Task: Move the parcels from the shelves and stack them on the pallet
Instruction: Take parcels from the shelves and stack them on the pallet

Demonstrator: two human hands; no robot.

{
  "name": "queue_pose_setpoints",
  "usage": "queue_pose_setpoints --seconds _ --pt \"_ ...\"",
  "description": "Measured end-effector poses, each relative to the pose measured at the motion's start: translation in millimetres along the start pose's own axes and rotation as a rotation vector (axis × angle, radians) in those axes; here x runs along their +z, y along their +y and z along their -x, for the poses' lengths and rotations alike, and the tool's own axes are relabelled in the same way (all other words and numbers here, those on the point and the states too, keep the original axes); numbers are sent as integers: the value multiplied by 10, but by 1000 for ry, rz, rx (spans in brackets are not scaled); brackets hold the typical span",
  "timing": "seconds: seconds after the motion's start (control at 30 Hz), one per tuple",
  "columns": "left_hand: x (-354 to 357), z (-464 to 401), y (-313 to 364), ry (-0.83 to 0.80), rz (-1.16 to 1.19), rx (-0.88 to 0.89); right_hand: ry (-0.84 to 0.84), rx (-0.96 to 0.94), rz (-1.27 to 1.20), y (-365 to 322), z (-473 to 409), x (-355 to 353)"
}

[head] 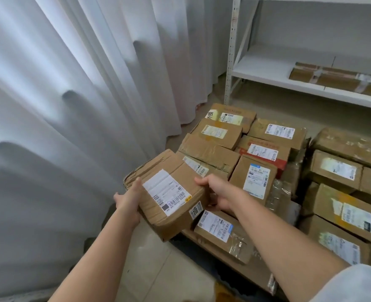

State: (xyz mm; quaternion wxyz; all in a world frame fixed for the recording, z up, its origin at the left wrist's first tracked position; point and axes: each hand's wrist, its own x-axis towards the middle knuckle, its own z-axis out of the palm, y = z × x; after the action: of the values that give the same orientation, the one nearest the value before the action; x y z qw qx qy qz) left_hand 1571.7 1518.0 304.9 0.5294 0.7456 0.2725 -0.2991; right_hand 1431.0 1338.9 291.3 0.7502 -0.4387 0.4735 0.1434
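Both hands, left [129,201] and right [218,194], clamping opposite ends of parcel [167,197], levelled for stacking beside them.

White pleated curtain [60,94] hangs at left over pale tiled floor [158,269].

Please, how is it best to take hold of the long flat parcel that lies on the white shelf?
The long flat parcel lies low along the white shelf. Probably best to come from the open front and grip its two short ends, one hand each, since it looks too long for one hand.
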Motion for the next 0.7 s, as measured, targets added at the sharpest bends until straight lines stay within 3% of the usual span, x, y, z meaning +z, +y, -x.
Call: queue_pose_setpoints --seconds 0.13,0.4,0.7 --pt "136 -301 -150 -70 -50 10 38 52 10 219 -286 -142" --pt "557 -592 -848 -223 -260 -113 298 75 -271 967 -737 -404" --pt "976 -544 -1338 -227 -375 -283 428 173 -475 1572 -801 -852"
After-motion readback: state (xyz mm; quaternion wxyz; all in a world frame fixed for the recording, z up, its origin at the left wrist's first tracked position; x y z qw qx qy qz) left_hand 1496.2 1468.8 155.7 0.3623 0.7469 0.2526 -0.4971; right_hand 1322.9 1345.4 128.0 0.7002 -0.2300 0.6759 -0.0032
